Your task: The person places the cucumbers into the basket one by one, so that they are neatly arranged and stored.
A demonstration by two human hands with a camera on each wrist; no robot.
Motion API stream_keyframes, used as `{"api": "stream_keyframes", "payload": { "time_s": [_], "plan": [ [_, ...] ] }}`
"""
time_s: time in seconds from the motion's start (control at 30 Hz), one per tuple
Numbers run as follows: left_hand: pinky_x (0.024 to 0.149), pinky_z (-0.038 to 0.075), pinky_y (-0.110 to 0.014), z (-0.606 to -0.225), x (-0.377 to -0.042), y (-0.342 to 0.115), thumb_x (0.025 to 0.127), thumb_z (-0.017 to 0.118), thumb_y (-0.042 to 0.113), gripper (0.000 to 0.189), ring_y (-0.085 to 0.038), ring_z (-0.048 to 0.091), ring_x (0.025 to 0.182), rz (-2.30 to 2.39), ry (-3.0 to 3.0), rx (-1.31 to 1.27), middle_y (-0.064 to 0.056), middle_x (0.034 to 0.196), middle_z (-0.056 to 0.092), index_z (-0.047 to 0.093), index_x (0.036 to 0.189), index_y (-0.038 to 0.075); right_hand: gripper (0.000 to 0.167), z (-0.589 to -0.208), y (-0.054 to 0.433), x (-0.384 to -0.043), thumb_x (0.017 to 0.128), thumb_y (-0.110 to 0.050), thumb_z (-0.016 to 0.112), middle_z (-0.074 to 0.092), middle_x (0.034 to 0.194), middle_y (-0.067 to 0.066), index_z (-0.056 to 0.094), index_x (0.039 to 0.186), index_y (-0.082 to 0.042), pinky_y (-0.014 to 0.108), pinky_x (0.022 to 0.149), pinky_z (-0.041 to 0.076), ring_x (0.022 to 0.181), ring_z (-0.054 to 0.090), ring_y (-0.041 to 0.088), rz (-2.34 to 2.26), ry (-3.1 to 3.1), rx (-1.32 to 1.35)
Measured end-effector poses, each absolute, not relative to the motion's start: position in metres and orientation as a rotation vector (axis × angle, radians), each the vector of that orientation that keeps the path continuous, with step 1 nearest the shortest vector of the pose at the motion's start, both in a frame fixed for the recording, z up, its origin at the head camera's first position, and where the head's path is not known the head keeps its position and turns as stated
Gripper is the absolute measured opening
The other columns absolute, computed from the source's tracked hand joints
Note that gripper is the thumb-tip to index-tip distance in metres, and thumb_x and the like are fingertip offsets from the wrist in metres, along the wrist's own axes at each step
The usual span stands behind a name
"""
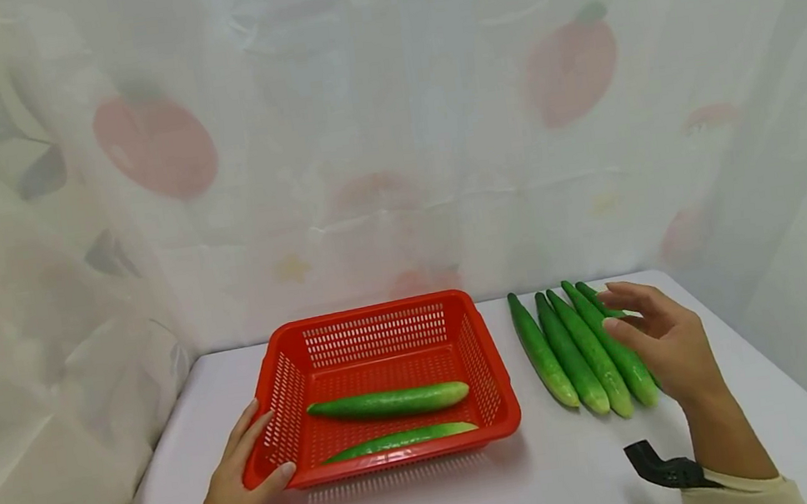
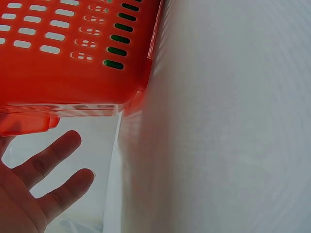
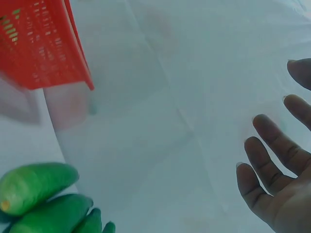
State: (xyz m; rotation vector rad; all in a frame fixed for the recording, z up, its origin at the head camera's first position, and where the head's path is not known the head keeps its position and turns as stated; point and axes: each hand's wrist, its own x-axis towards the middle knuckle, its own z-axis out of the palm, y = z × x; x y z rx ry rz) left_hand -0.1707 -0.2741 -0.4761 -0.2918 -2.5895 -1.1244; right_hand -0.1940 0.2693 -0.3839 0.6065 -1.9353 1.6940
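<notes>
A red plastic basket [image 1: 398, 454] with slotted walls stands on the table, holding two cucumbers: one across the middle [image 1: 392, 403] and one along the front wall [image 1: 404, 438]. At its front left corner, my left hand [image 1: 232, 487] touches the rim with spread, fairly straight fingers. The left wrist view shows two extended fingers [image 2: 58, 150] below the basket's slotted wall [image 2: 53, 73]. My right hand [image 1: 663, 338] hovers over a row of several cucumbers [image 1: 575, 357], its fingers loosely bent and nothing in them. The right wrist view shows these cucumbers [image 3: 39, 187] lower left, apart from the fingers.
A white cloth covers the table [image 1: 553, 486]. Behind it hangs a pale curtain [image 1: 372, 121] with faded fruit prints, and another patterned sheet [image 1: 20, 333] hangs at the left. A black strap mount [image 1: 668, 467] sits on the right wrist by a beige sleeve [image 1: 739, 496].
</notes>
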Motion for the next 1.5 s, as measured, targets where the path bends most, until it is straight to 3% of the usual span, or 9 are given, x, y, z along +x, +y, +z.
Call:
{"api": "stream_keyframes", "payload": {
  "time_s": [0.33,0.7,1.0,1.17,1.37,1.5],
  "plan": [
    [0.088,0.025,-0.009,-0.477,-0.171,-0.274,0.081,0.077,0.022,0.069,-0.005,0.026,0.133,-1.16,-2.566,-0.316,0.005,0.156,0.023,0.047,0.143,0.018,0.043,-0.402,0.293,-0.198,0.087,0.01,0.064,0.064,0.112,0.0,0.059,0.128,0.001,0.015,0.081,0.045,0.101,0.058,0.011,1.482,-1.983,0.161],
    [0.088,0.031,-0.013,-0.476,-0.17,-0.274,0.082,0.077,0.022,0.069,-0.007,0.029,0.131,-1.15,-2.572,-0.313,0.006,0.156,0.023,0.047,0.143,0.018,0.041,-0.425,0.319,-0.206,0.089,-0.002,0.067,0.064,0.11,-0.004,0.06,0.129,-0.004,0.014,0.082,0.04,0.105,0.054,0.007,1.412,-2.019,-0.06],
    [0.088,0.025,-0.009,-0.477,-0.17,-0.274,0.081,0.077,0.019,0.069,-0.007,0.027,0.133,-1.173,-2.535,-0.341,0.003,0.156,0.024,0.047,0.143,0.016,0.04,-0.448,0.334,-0.211,0.091,-0.014,0.068,0.063,0.113,-0.005,0.061,0.13,-0.012,0.013,0.08,0.039,0.103,0.052,0.005,1.432,-2.047,-0.273],
    [0.088,0.026,-0.009,-0.477,-0.17,-0.275,0.081,0.077,0.02,0.069,-0.008,0.027,0.133,-1.166,-2.542,-0.339,0.003,0.156,0.024,0.047,0.143,0.015,0.044,-0.462,0.34,-0.212,0.092,-0.026,0.067,0.059,0.12,-0.006,0.057,0.135,-0.019,0.021,0.085,0.037,0.109,0.049,0.007,1.44,-2.117,-0.414],
    [0.088,0.028,-0.01,-0.476,-0.17,-0.274,0.081,0.077,0.021,0.069,-0.008,0.027,0.132,-1.164,-2.552,-0.326,0.003,0.156,0.024,0.047,0.143,0.015,0.056,-0.482,0.347,-0.216,0.094,-0.039,0.062,0.051,0.134,0.007,0.047,0.144,-0.018,0.037,0.099,0.035,0.124,0.043,0.023,1.477,-2.223,-0.559],
    [0.088,0.028,-0.01,-0.476,-0.169,-0.274,0.081,0.077,0.021,0.068,-0.006,0.027,0.132,-1.169,-2.55,-0.327,0.002,0.156,0.024,0.047,0.143,0.013,0.063,-0.495,0.352,-0.217,0.094,-0.045,0.059,0.047,0.139,0.013,0.042,0.146,-0.015,0.033,0.099,0.036,0.127,0.042,0.028,1.475,-2.297,-0.569]
  ]
}}
